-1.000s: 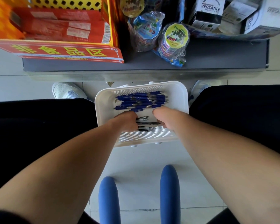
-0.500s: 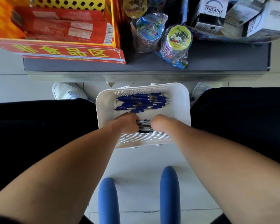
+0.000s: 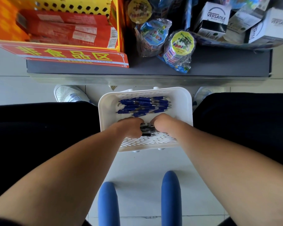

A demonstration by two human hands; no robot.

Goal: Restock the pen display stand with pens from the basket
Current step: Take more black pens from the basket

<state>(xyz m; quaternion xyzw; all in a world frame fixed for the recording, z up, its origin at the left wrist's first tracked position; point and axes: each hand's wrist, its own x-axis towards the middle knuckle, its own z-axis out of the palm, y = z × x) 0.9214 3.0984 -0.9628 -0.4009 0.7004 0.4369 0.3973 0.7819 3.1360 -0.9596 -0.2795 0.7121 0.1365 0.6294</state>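
A: Your left hand [image 3: 132,127] is down in the white basket [image 3: 185,111], knuckles up, fingers curled around one end of a small bundle of dark pens [image 3: 147,129].

B: And my right hand [image 3: 162,123]?

A: It is curled the same way on the other end of that bundle. Both hands are clenched on it, almost touching each other, with only a short stretch of the dark pens showing between them.

B: Where does the bundle sit in the basket?

A: In the near half, over the slotted floor. I cannot tell whether it is lifted or resting on the bottom.

B: What else is in there?

A: A loose heap of blue pens [image 3: 144,106] in the far half, lying crosswise, just beyond your knuckles and apart from them.

B: And the basket itself?

A: It stands on the pale tiled floor [image 3: 147,163] between your knees, right below the edge of a grey shelf [image 3: 137,69]. On that shelf, a yellow perforated crate with red boxes and a red sign [image 3: 72,54] stands at the left, wrapped toy packs [image 3: 180,46] in the middle, and white cartons [image 3: 214,18] at the right. Two blue chair bars [image 3: 171,198] show near you.
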